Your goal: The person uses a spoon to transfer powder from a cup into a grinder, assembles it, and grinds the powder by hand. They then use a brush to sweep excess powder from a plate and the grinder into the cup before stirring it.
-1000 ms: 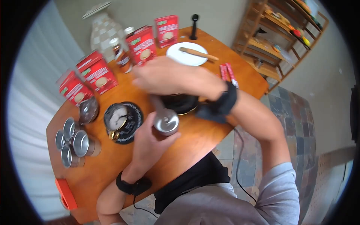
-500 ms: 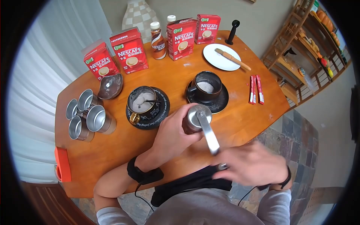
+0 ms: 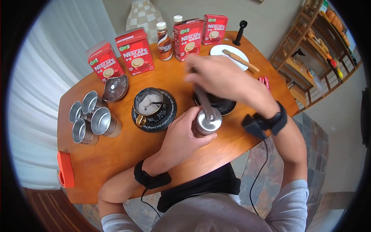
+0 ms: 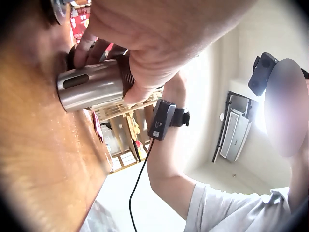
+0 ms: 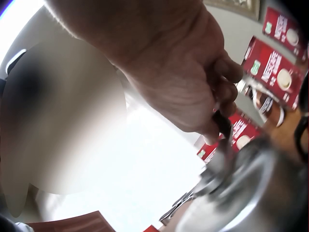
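The left hand (image 3: 183, 133) is wrapped around a steel hand grinder (image 3: 209, 123) near the table's front edge. In the left wrist view the grinder's body (image 4: 91, 86), with a slot in its side, stands on the wood under the left hand (image 4: 140, 53). Fingers of the right hand (image 3: 222, 77) are curled at the far end of the crank arm (image 3: 203, 101), which points away from the person. The right wrist view shows the right hand (image 5: 178, 82) gripping the crank's knob (image 5: 222, 123) above the blurred metal lid (image 5: 241, 193).
A black cup with pale contents (image 3: 148, 103) sits on a saucer left of the grinder; another saucer (image 3: 228, 107) is partly hidden beyond it. Steel cups (image 3: 101, 121), a glass bowl (image 3: 116, 88), red boxes (image 3: 136, 56), a bottle (image 3: 164, 44) and a plate (image 3: 216, 49) surround them.
The right hand has swung the crank from the near right side to the far side, over the second cup. The left hand and grinder have shifted only slightly.
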A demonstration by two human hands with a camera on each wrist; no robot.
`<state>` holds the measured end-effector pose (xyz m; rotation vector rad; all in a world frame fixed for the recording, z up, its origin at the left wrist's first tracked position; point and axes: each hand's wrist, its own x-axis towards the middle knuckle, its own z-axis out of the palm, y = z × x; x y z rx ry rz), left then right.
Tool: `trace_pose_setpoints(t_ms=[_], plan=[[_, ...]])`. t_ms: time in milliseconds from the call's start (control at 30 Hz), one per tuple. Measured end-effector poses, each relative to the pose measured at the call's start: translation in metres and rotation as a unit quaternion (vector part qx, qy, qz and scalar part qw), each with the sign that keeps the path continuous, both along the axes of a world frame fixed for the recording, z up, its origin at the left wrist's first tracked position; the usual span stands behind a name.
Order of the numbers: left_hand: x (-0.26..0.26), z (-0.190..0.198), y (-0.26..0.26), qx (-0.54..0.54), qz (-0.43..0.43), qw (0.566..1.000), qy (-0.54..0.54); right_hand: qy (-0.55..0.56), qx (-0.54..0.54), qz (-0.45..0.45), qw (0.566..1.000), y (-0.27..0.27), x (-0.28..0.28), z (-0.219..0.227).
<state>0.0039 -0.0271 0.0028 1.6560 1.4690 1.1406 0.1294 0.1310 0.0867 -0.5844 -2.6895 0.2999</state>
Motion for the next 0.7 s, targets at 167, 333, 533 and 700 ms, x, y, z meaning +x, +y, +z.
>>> trace_pose_setpoints(t_ms=[167,333,533,700], plan=[[-0.003,0.000,0.000,-0.014,-0.003,1.000,-0.018,-0.023,-0.079,-0.115,0.990,-0.015,0.081,0.008],[-0.003,-0.006,0.002,0.007,0.003,1.000,-0.003,-0.063,-0.181,-0.155,0.969,-0.089,0.132,0.019],[-0.003,-0.005,0.002,-0.024,-0.003,0.999,-0.021,-0.086,-0.072,0.152,0.982,-0.145,0.067,0.014],[-0.007,-0.023,0.003,0.026,-0.047,0.997,-0.056,-0.051,-0.004,0.214,0.975,-0.099,-0.030,0.001]])
